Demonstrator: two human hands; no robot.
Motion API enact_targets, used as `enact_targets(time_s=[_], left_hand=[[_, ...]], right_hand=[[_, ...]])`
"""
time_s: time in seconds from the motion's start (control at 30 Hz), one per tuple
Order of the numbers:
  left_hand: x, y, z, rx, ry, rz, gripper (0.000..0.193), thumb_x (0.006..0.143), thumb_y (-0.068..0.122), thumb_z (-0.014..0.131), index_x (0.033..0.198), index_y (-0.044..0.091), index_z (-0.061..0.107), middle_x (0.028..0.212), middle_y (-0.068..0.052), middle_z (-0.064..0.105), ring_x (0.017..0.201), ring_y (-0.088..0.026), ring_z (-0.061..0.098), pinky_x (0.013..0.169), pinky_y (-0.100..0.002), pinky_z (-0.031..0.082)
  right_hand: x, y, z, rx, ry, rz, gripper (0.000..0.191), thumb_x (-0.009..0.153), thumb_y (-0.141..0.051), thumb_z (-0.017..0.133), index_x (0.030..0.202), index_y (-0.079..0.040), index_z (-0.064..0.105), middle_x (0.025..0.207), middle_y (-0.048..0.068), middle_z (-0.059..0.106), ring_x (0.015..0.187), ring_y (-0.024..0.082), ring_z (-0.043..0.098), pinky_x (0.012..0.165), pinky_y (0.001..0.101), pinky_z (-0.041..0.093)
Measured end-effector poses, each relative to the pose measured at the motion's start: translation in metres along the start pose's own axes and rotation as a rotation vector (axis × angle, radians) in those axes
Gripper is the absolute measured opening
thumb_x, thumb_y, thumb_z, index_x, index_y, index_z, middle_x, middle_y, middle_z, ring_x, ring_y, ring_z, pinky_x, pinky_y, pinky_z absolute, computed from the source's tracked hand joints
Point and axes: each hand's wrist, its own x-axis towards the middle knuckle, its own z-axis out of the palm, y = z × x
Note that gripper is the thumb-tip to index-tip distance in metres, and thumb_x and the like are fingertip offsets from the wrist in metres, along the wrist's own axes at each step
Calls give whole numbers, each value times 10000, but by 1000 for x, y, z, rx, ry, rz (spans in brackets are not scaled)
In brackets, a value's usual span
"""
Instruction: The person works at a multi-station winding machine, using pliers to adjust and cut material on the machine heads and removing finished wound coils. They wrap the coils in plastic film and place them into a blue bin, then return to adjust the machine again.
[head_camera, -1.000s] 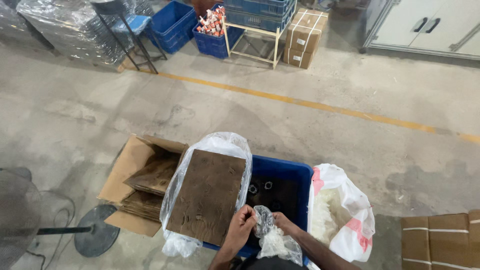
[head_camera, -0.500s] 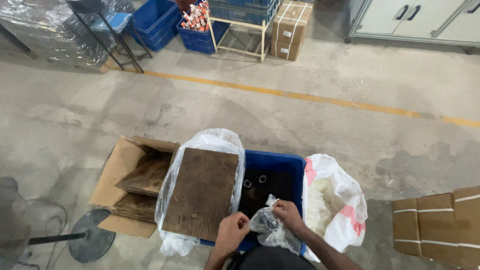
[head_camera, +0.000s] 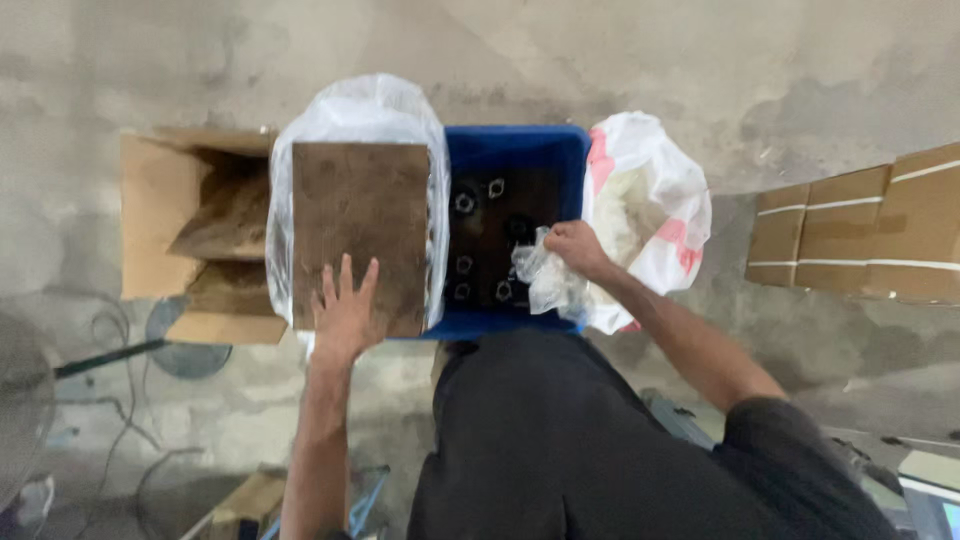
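Hands at work over a blue crate (head_camera: 520, 150), seen from above. We see the left hand (head_camera: 345, 315) laid flat, fingers spread, on the near edge of a brown board (head_camera: 360, 225); it presses on the board and grips nothing. The board lies on top of a clear plastic bag (head_camera: 365, 105), which bulges out around its far and side edges, and it covers the left part of the crate.

We see the right hand (head_camera: 575, 245) closed around a crumpled clear plastic wrap (head_camera: 545, 280), pinching it between thumb and fingers. Hand and wrap hang just over the right side of the crate, near its near rim. Inside the crate, in the uncovered part, lie several small dark ring-shaped parts (head_camera: 480, 230); we cannot tell their kind more exactly.

Just right of the crate, touching it, stands a white plastic bag with red print (head_camera: 665, 190), open and holding pale material. Left of the board sits an open cardboard box (head_camera: 165, 210) with brown sheets inside. Stacked taped cartons (head_camera: 870, 225) stand well apart to the right. All rest on a grey concrete floor (head_camera: 600, 50).
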Motion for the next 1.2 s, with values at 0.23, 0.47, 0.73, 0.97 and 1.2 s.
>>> enact_targets(time_s=[0.23, 0.47, 0.73, 0.97, 1.2], left_hand=[[15, 67, -24, -126, 88, 140, 1053, 721, 382, 878, 1585, 308, 279, 1681, -96, 193, 1558, -394, 166, 1204, -616, 261], [-15, 11, -8, 158, -163, -155, 1314, 591, 300, 963, 1609, 363, 135, 1708, -108, 73, 1551, -400, 90, 1189, -620, 254], [-11, -27, 40, 233, 251, 17, 890, 862, 184, 694, 1629, 350, 273, 1705, -112, 220, 1516, -399, 305, 1125, -593, 401], [-16, -33, 9, 239, 192, 27, 914, 844, 65, 695, 1617, 354, 303, 1669, -85, 266, 1488, -347, 318, 1079, -559, 404], [-70, -101, -63, -494, 531, -24, 682, 927, 11, 598, 1572, 198, 480, 1560, -146, 590, 1449, -365, 579, 1188, -401, 485]], right_hand=[[1, -43, -22, 533, 47, 327, 106, 935, -123, 654, 889, -48, 715, 701, -87, 561, 630, 20, 458, 549, 253, 377], [-36, 2, -148, -55, 1419, 5, 162, 1089, -66, 519, 1213, 18, 582, 1103, 102, 611, 991, 203, 576, 901, 328, 493], [-50, 67, -5, -651, -600, 403, 255, 900, -226, 621, 1061, -94, 768, 1005, 209, 750, 961, 401, 713, 813, 466, 577], [-6, 49, 18, -571, -785, 308, 355, 840, -340, 705, 1137, -150, 740, 1109, 161, 736, 1022, 353, 702, 861, 447, 564], [-2, 34, -2, -807, -734, 289, 455, 818, -259, 631, 1265, -247, 719, 1154, 148, 768, 1057, 332, 747, 901, 443, 595]])
